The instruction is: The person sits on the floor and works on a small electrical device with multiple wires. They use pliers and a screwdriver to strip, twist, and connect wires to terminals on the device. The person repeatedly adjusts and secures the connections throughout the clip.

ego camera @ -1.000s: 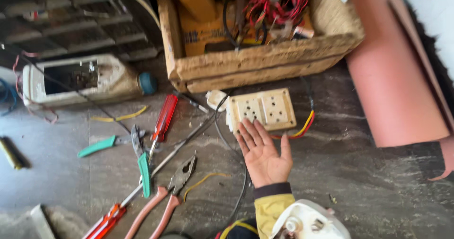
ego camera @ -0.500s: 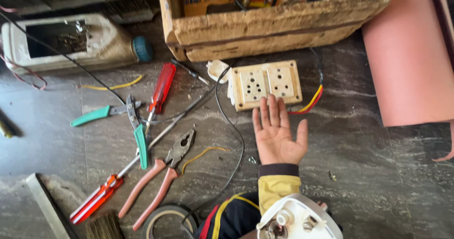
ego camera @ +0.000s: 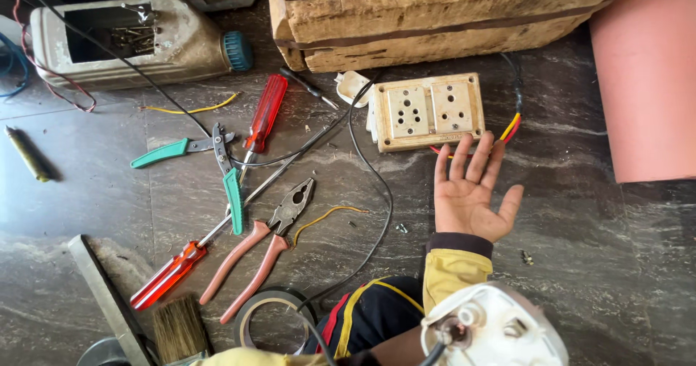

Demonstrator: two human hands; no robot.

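Your hand [ego camera: 471, 196] is lying palm up, fingers spread, gripping nothing, now just at 6 o'clock of the 2-socket switchboard [ego camera: 428, 111]; it's been drifting right.

Dark stone floor [ego camera: 616, 264] carries socket board [ego camera: 428, 111], pliers [ego camera: 264, 246], 2 red screwdrivers [ego camera: 264, 112], wooden crate [ego camera: 435, 25].

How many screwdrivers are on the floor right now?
3. One red-handled screwdriver lies above the green-handled cutters; a long one with a red handle sits lower left beside the pliers; a small dark one lies by the wooden crate. Others may be hidden.
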